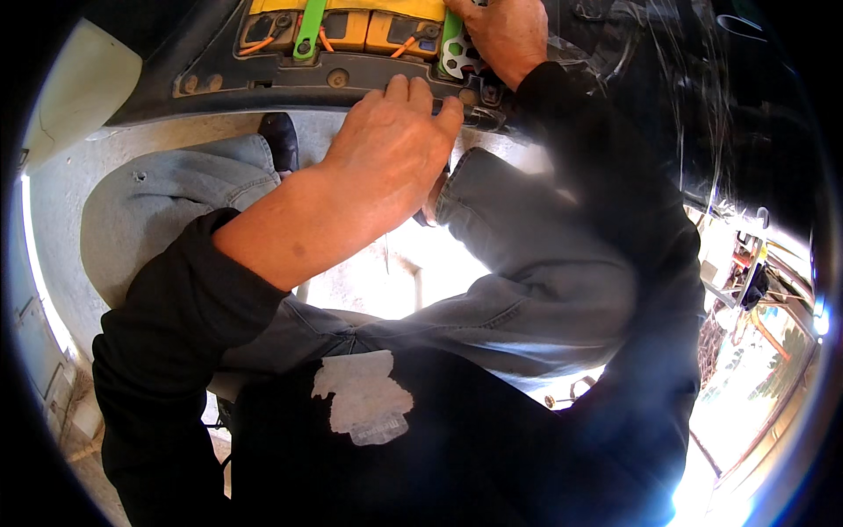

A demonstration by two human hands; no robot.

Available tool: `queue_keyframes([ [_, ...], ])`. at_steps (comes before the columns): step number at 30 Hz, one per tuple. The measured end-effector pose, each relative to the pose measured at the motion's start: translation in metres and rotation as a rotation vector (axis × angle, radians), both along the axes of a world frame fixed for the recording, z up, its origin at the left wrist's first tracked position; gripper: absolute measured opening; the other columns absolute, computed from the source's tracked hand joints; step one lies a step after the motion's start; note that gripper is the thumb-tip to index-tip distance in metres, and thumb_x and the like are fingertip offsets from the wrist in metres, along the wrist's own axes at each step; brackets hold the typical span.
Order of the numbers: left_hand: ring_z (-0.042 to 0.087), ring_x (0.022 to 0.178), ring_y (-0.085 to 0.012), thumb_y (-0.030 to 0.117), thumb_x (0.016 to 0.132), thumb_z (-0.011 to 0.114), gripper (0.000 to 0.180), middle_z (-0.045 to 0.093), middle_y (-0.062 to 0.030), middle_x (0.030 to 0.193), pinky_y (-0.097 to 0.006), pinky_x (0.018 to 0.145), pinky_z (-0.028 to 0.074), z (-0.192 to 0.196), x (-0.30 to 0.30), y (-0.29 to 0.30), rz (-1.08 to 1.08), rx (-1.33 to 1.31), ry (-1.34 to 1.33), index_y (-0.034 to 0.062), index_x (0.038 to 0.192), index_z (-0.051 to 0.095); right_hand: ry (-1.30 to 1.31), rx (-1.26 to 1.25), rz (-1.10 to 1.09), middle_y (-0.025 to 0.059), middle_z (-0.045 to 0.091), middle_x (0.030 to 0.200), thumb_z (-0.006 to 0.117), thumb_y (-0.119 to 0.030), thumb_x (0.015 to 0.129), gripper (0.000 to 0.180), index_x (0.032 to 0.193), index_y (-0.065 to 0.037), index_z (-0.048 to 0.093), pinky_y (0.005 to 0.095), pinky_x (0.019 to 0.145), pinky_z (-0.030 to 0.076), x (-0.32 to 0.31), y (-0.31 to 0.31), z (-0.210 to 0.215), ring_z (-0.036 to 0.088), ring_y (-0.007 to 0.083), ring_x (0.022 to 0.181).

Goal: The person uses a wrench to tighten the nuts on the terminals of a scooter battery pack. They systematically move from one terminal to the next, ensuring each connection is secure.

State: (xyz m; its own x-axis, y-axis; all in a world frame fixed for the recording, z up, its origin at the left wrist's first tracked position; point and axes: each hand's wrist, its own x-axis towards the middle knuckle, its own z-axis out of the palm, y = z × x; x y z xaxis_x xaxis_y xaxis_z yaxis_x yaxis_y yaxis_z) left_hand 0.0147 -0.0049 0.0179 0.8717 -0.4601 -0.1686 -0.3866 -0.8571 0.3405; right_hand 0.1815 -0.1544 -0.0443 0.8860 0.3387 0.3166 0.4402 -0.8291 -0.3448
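Far left: pale curved panel point(83, 83), smooth and matte, bending with the lens. Below it, grey concrete floor point(61, 193), rough and speckled. On that floor, a black leather shoe point(281, 139), rounded toe, dull sheen, poking out of a faded blue denim trouser leg point(167, 206), soft and creased, with a small nick in the weave.

Across the top: dark moulded housing point(219, 75), hard plastic or painted metal, scuffed, with round bolt heads along its lip. Set inside it, a yellow battery pack point(369, 31), boxy cells with orange cables point(259, 44) looping over them and a flat bright-green strap point(307, 31) running down the face.

Centre: left hand point(391, 145), palm down, fingers loosely curled and pressed together, tips resting on the lower lip of the housing just beside a small black fitting point(487, 92); gripping nothing that can be made out. Bare forearm behind it, black sleeve point(176, 316) pushed up to the elbow.

Just right of that: right hand point(505, 35) at the top edge, knuckles up, fingers folded down over a green perforated bracket point(452, 53), flat, with round holes, touching the right end of the battery pack; whether clamped on it or merely pressing, cannot tell.

Lower middle: black shirt with a cracked whitish print patch point(364, 395).

Far right: glare, tangled wires and metal clutter point(746, 290), too blown out to read.
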Motion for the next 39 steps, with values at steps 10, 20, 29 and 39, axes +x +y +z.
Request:
queue_keyframes([
  [10, 0.060, 0.106, -0.0271, 0.032, 0.084, 0.076, 0.056, 0.063, -0.0108, 0.112, -0.037, 0.080, 0.050, -0.020, 0.013, -0.007, 0.013, 0.023, -0.275, -0.0015, 0.127, 0.062, -0.030, 0.014, -0.037, 0.0298, 0.064, 0.088, 0.078, -0.030, 0.085, 0.039, 0.097, 0.004, 0.065, 0.0528, 0.070, 0.053, -0.005, -0.003, -0.008, 0.066, 0.0461, 0.081],
  [20, 0.056, 0.116, -0.0290, 0.031, 0.088, 0.074, 0.049, 0.062, -0.0116, 0.117, -0.040, 0.083, 0.049, -0.024, 0.018, -0.012, 0.084, 0.022, -0.255, 0.0014, 0.125, 0.065, 0.014, 0.076, 0.014, 0.0302, 0.066, 0.089, 0.079, -0.030, 0.083, 0.038, 0.093, 0.005, 0.066, 0.0535, 0.074, 0.052, -0.005, -0.005, 0.006, 0.066, 0.0469, 0.084],
  [29, 0.055, 0.121, -0.0347, 0.030, 0.088, 0.077, 0.058, 0.058, -0.0188, 0.124, -0.044, 0.087, 0.053, -0.017, 0.020, -0.013, 0.091, 0.031, -0.168, 0.0031, 0.136, 0.063, -0.056, 0.127, 0.159, 0.0304, 0.063, 0.092, 0.079, -0.026, 0.085, 0.037, 0.094, 0.006, 0.062, 0.0520, 0.078, 0.052, 0.003, -0.002, -0.002, 0.063, 0.0472, 0.088],
  [39, 0.054, 0.121, -0.0354, 0.029, 0.087, 0.078, 0.058, 0.056, -0.0186, 0.125, -0.045, 0.085, 0.053, -0.019, 0.021, -0.015, 0.090, 0.016, -0.182, 0.0039, 0.137, 0.062, 0.036, 0.072, 0.156, 0.0292, 0.064, 0.098, 0.078, -0.027, 0.087, 0.038, 0.097, 0.007, 0.064, 0.0519, 0.083, 0.051, 0.004, 0.004, 0.002, 0.062, 0.0458, 0.095],
])
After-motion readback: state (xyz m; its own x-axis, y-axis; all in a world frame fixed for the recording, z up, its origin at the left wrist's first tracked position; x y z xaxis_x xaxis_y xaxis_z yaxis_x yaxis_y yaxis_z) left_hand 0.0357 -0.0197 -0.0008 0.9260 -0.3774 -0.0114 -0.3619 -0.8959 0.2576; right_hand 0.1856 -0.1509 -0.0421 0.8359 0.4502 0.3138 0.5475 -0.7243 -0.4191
